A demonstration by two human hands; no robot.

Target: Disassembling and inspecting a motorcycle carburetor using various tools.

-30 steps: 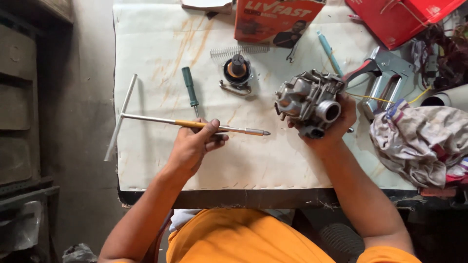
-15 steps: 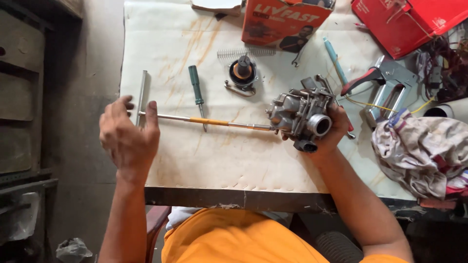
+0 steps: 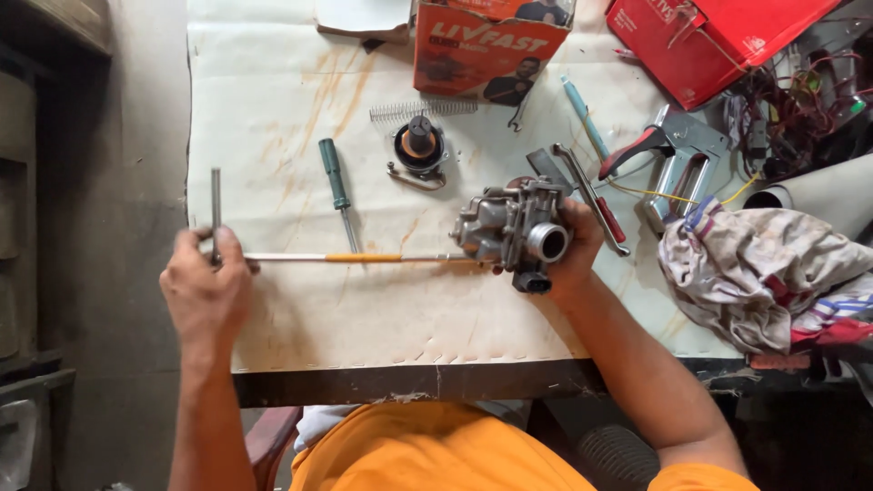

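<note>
Gripping the carburetor [image 3: 514,232] from its right side, the right hand [image 3: 573,250] has its fingers wrapped behind the metal body, so the round bore faces the person and the body sits to the left of the palm, raised a little over the worktop [image 3: 382,318] near the middle of its front half. The left hand [image 3: 207,291] is closed around the T-handle [image 3: 215,214] at the worktop's left edge, fingers curled over the crossbar where it meets the long shaft [image 3: 364,258]. That shaft runs level to the right, and its far tip reaches the carburetor's left face, so the tool spans the gap between both hands. A green screwdriver [image 3: 337,186] lies just behind the shaft, its tip touching or nearly touching it. Farther back sit a spring [image 3: 423,110] and a round black-and-orange part [image 3: 418,144]. A crumpled rag [image 3: 764,273] lies at the right edge, with an orange box [image 3: 482,45] along the back edge.
</note>
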